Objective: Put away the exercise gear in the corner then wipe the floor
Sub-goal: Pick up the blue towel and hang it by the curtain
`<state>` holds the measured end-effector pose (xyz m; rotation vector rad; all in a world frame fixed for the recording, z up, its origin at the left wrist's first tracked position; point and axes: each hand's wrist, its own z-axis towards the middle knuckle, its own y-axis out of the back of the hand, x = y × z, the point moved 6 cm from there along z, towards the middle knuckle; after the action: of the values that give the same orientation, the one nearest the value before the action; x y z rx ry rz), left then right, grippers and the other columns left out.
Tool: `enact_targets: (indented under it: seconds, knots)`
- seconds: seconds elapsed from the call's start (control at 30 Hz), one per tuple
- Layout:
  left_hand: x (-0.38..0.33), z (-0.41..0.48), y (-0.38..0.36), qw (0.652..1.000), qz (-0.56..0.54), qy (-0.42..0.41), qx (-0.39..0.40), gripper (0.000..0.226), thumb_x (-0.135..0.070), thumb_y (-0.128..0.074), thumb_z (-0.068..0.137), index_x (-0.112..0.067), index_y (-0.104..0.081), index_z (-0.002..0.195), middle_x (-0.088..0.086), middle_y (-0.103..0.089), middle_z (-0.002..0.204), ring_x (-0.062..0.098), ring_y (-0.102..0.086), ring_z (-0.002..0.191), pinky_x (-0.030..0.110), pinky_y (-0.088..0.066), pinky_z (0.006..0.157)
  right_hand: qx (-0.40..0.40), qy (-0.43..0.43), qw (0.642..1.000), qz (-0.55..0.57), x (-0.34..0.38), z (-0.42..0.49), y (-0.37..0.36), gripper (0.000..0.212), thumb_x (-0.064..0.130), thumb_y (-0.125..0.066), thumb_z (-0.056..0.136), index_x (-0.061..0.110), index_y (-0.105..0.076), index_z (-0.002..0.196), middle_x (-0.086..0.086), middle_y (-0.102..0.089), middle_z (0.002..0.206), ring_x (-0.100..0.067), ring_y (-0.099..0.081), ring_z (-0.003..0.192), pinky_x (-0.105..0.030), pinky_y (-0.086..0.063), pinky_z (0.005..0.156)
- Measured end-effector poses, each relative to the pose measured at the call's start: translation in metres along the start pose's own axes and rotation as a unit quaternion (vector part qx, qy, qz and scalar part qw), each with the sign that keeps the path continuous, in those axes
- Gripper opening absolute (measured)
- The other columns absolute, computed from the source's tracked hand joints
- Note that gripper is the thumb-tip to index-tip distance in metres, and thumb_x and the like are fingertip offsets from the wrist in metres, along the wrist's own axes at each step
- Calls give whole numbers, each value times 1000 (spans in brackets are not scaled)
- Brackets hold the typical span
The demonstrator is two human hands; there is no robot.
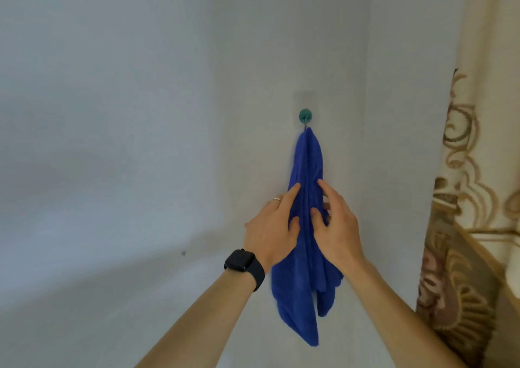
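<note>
Here, blue cloth (306, 171) between both hands (304, 227).

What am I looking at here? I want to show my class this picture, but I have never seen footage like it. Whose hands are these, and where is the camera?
The camera sits on a person's head, looking forward and down, so the arms reach in from below. There is no machine. A blue cloth hangs from a green hook on a pale wall. The left hand, with a black watch on its wrist, and the right hand both touch the cloth, one on each side. A patterned curtain hangs on the right.
</note>
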<state>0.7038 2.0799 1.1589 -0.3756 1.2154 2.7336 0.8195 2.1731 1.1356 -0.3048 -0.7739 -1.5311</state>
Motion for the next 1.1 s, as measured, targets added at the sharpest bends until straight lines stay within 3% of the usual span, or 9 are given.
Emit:
enact_targets:
  seconds: [0.1, 0.23, 0.37, 0.43, 0.6, 0.83, 0.97, 1.1]
  knots:
    - [11, -35, -19, 1000, -2, 5, 29, 68, -25, -47, 100, -35, -12, 156, -7, -46, 141, 13, -48, 118, 36, -52, 87, 17, -35, 999, 5, -24, -43, -9, 54, 20, -55, 98, 36, -37, 146, 16, -53, 138, -7, -56, 119, -41, -51, 99]
    - [37, -89, -40, 999, 0, 27, 45, 67, -25, -52, 97, -36, -21, 154, -13, -17, 162, 9, -35, 138, 33, -52, 95, 44, -58, 997, -15, -46, -106, -26, 49, 22, -60, 95, 29, -44, 140, 13, -50, 133, -11, -55, 116, -42, -52, 96]
    - [78, -166, -59, 987, 36, 121, 98, 58, -32, -48, 99, -36, -27, 152, -11, -30, 158, 11, -31, 142, 32, -40, 110, 85, -68, 993, -56, -55, -169, -46, 48, 23, -63, 94, 26, -47, 139, 9, -49, 136, -10, -51, 116, -22, -45, 93]
    - [102, -217, -65, 975, 38, 183, 122, 55, -33, -47, 99, -35, -30, 151, -11, -34, 156, 10, -29, 143, 31, -36, 112, 144, -71, 985, -68, -55, -205, -63, 45, 23, -62, 95, 29, -51, 138, 12, -51, 139, -8, -48, 121, -17, -41, 94]
    - [154, -364, -58, 925, 78, 328, 178, 50, -33, -48, 100, -33, -37, 149, -10, -39, 153, 13, -32, 142, 34, -32, 114, 351, -22, 932, -91, -35, -297, -127, 36, 36, -55, 99, 35, -56, 135, 16, -51, 144, -9, -40, 134, -33, -41, 110]
    - [156, -578, 41, 832, 136, 511, 168, 49, -36, -47, 99, -31, -40, 148, -7, -43, 151, 14, -37, 139, 35, -33, 115, 514, 69, 854, -34, 78, -427, -199, 33, 44, -48, 101, 43, -59, 131, 29, -45, 144, 2, -21, 144, -27, -30, 113]
    - [117, -696, 128, 775, 183, 592, 126, 49, -38, -46, 99, -30, -41, 148, -6, -46, 149, 15, -39, 138, 33, -33, 113, 570, 142, 809, 18, 177, -510, -217, 34, 49, -45, 100, 45, -58, 131, 29, -44, 146, 4, -16, 146, -23, -21, 112]
    - [54, -818, 214, 709, 222, 664, 78, 50, -39, -46, 99, -33, -40, 148, -6, -43, 151, 16, -37, 140, 35, -34, 113, 614, 225, 754, 60, 285, -605, -207, 37, 48, -45, 100, 41, -56, 135, 23, -45, 148, -2, -16, 149, -31, -22, 118]
